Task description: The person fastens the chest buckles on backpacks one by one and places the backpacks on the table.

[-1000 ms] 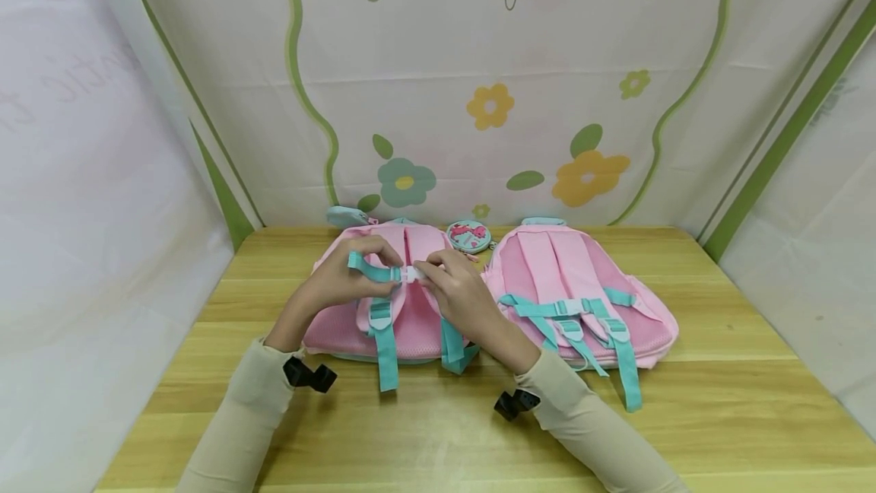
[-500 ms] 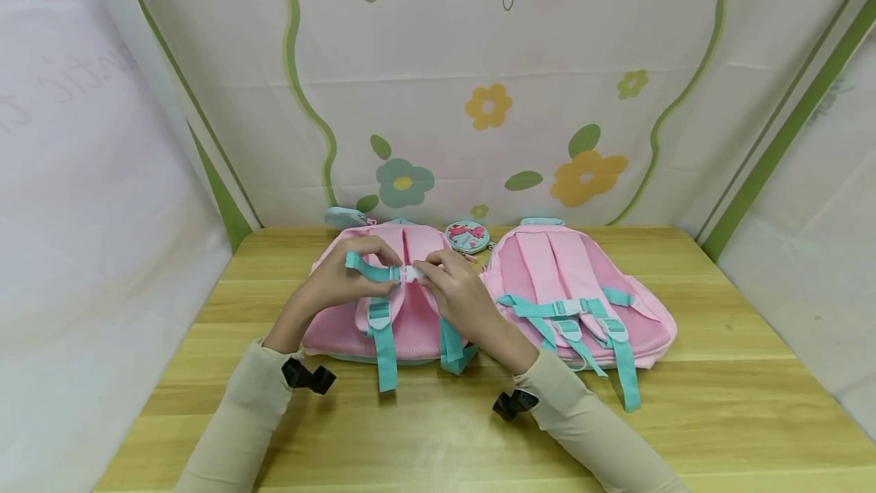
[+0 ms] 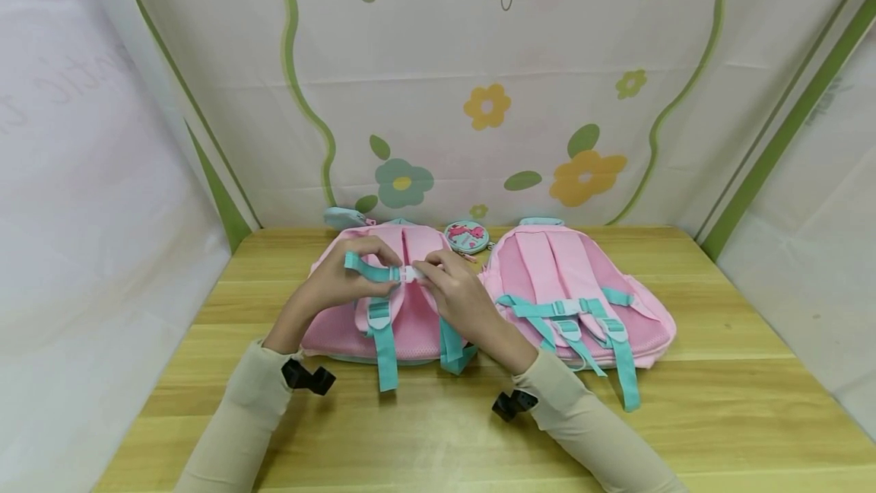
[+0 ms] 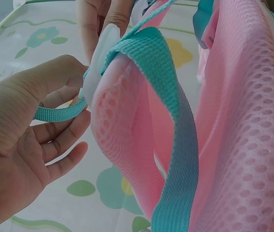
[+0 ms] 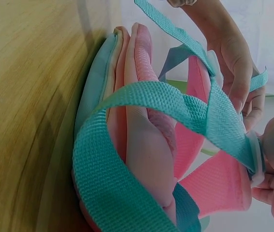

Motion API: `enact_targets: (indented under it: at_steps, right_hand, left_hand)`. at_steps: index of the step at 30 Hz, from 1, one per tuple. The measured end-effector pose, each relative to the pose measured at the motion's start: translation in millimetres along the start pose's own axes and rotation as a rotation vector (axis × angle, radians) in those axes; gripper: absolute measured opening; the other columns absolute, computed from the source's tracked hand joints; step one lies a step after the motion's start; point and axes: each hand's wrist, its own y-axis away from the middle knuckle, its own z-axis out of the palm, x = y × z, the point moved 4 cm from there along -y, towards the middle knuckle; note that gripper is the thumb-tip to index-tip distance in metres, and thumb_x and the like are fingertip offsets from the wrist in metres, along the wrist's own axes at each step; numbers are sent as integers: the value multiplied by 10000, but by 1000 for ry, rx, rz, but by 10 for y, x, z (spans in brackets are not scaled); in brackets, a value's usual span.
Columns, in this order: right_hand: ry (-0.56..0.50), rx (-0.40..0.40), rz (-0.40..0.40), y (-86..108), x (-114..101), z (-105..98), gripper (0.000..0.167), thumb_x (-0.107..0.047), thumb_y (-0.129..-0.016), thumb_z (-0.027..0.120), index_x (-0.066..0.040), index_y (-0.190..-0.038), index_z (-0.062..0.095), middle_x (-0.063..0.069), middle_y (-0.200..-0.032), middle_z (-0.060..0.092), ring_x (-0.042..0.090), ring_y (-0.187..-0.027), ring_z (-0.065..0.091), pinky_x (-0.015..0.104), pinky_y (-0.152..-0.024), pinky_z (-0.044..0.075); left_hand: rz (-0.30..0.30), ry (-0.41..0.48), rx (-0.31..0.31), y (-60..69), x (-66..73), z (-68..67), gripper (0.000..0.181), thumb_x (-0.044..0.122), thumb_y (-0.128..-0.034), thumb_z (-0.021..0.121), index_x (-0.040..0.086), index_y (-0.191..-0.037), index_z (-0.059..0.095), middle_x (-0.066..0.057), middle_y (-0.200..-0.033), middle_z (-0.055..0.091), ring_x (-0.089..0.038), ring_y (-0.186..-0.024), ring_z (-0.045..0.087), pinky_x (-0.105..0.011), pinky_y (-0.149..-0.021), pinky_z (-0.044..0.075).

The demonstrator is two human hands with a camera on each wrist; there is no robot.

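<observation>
On the left of the table in the head view lies a pink backpack [image 3: 417, 335] with its shoulder straps facing up. Over it, my left hand [image 3: 331, 276] pinches the teal webbing strap [image 3: 369, 268] where it meets a white buckle [image 3: 408, 274]. From the other side my right hand [image 3: 461, 299] pinches the buckle's right end between thumb and fingers. Whether the buckle's halves are fully joined, I cannot tell. A teal loop passes a white strap adjuster [image 4: 100, 60] in the left wrist view. The right wrist view has teal webbing [image 5: 142, 94] crossing in front of the pack.
A second pink backpack [image 3: 650, 326] lies to the right, its teal chest strap fastened by a white buckle [image 3: 569, 307]. Between the packs at the back sits a round teal pouch [image 3: 468, 236]. Loose strap ends [image 3: 628, 375] hang onto the wooden table [image 3: 438, 440]. A floral cloth [image 3: 411, 82] stands behind.
</observation>
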Motion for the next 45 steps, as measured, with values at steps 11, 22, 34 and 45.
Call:
enact_targets:
  at_steps: [11,22,34,45]
  right_hand:
    - [-13,-11,21,6,-2,6,228,-29,-939,704,25,-1158,738,114,-1044,633,219,-928,619,281,-804,581]
    - [-41,5,24,9,-3,8,229,-12,-929,711,35,-1152,736,121,-1039,631,225,-930,630,279,-814,598]
    - [-35,19,18,2,-21,-4,216,4,-912,728,39,-1125,742,122,-1023,630,211,-913,626,259,-793,597]
    - [-31,22,17,1,-19,2,217,10,-909,731,45,-1123,742,124,-1014,627,206,-898,626,243,-789,593]
  left_hand:
    - [-4,-36,23,-8,-4,6,213,-73,-759,807,48,-929,762,-62,-846,748,-198,-790,662,-263,-770,555]
    - [-38,-68,32,-8,19,4,208,-48,-762,812,61,-934,768,-37,-861,755,-167,-807,670,-260,-775,561]
    - [-44,-62,46,-8,-1,25,204,-53,-755,820,57,-921,773,-56,-843,759,-197,-800,683,-234,-755,549]
    - [-40,-78,43,-14,23,36,194,-38,-763,814,58,-926,770,-58,-848,756,-190,-811,681,-223,-751,542]
